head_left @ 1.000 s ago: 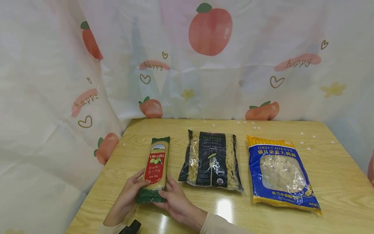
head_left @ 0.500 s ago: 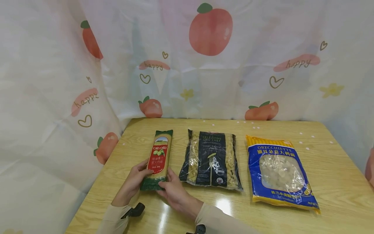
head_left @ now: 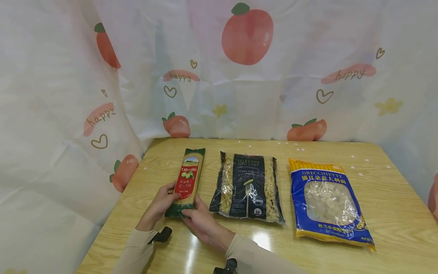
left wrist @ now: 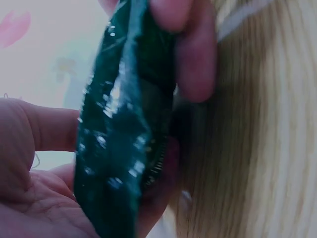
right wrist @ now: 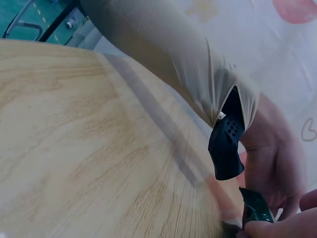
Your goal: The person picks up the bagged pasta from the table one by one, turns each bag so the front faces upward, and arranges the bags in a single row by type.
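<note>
A slim spaghetti packet with green ends and a red label lies between both hands at the left of the table. My left hand grips its left side, thumb on top of the label. At the near right corner my right hand pinches the green end, thumb above. In the left wrist view that green end faces the camera, with my left palm beside it. A green corner also shows in the right wrist view. Fingers beneath the packet are mostly hidden.
Right of the spaghetti lies a black penne bag. Further right is a blue and yellow orecchiette bag. The wooden table ends at a printed curtain. Black wrist cameras sit on both sleeves.
Both hands have carried the spaghetti packet away from the table's near side and slightly right, towards the penne bag. The other two bags stay where they were.
</note>
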Tool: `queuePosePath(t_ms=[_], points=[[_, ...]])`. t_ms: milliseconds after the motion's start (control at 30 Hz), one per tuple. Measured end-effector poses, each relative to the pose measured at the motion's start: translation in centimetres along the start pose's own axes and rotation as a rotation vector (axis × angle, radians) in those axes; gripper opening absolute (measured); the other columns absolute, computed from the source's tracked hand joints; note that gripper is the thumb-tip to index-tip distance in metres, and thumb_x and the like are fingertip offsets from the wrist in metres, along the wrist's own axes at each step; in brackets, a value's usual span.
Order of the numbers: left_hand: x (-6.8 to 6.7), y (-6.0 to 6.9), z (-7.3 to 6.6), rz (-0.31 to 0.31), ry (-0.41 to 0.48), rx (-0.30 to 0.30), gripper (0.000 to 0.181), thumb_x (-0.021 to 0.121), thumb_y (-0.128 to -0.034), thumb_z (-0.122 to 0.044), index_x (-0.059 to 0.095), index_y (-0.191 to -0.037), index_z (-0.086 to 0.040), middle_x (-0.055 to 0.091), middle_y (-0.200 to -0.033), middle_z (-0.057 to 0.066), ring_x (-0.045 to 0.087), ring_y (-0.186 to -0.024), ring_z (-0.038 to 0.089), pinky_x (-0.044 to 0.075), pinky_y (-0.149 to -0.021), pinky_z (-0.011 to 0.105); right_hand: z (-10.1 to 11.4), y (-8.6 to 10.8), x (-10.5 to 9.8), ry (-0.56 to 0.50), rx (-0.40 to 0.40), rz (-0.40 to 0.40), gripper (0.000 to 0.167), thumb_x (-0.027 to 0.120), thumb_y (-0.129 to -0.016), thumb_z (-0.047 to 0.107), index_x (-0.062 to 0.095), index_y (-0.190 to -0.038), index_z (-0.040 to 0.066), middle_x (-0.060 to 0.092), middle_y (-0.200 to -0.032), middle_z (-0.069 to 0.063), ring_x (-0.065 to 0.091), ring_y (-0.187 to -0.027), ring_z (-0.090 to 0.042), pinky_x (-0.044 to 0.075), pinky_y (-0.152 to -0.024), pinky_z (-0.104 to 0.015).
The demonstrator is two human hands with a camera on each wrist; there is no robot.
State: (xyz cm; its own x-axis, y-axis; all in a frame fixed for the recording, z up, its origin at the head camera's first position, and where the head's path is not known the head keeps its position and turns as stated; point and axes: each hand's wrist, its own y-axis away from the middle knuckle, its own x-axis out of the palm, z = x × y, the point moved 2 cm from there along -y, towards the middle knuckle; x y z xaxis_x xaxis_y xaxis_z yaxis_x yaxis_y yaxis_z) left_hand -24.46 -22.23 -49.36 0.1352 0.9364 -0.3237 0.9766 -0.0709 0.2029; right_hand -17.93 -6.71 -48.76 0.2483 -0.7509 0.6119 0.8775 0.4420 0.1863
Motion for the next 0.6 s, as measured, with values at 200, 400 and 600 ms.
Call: queuePosePath(t_ms=[200, 400, 600], points=[[0.1, -0.2, -0.2, -0.033, -0.093, -0.001, 0.057, 0.057, -0.0992, -0.001, 0.042, -0.154, 0.006, 0.059, -0.139, 0.029, 0.063, -0.115, 0.033, 0.054, -0.085, 0.032, 0.1, 0.1, 0.1, 0.033, 0.018, 0.031, 0.087, 0.048, -0.095, -0.010, 0.002, -0.167, 0.008, 0.024, -0.168, -0.026, 0.029, -0.155, -0.043, 0.024, -0.128, -0.055], [0.1, -0.4, -0.1, -0.065, -0.154, 0.003, 0.060, 0.058, -0.0988, 0.000, 0.037, -0.155, 0.008, 0.055, -0.143, 0.032, 0.063, -0.119, 0.038, 0.058, -0.089, 0.039, 0.8, 0.6, 0.4, 0.187, 0.078, 0.022, 0.086, 0.057, -0.097, 0.000, 0.008, -0.167, 0.011, 0.029, -0.167, -0.023, 0.027, -0.155, -0.047, 0.016, -0.124, -0.071], [0.1, -0.2, -0.3, -0.082, -0.194, 0.036, 0.062, 0.059, -0.0997, -0.002, 0.034, -0.155, 0.010, 0.050, -0.149, 0.034, 0.058, -0.129, 0.046, 0.058, -0.097, 0.047, 2.2, 1.8, 0.8, 0.368, 0.165, 0.000, 0.094, 0.066, -0.096, 0.011, 0.004, -0.168, 0.013, 0.001, -0.174, -0.022, 0.001, -0.158, -0.051, 0.015, -0.120, -0.077]])
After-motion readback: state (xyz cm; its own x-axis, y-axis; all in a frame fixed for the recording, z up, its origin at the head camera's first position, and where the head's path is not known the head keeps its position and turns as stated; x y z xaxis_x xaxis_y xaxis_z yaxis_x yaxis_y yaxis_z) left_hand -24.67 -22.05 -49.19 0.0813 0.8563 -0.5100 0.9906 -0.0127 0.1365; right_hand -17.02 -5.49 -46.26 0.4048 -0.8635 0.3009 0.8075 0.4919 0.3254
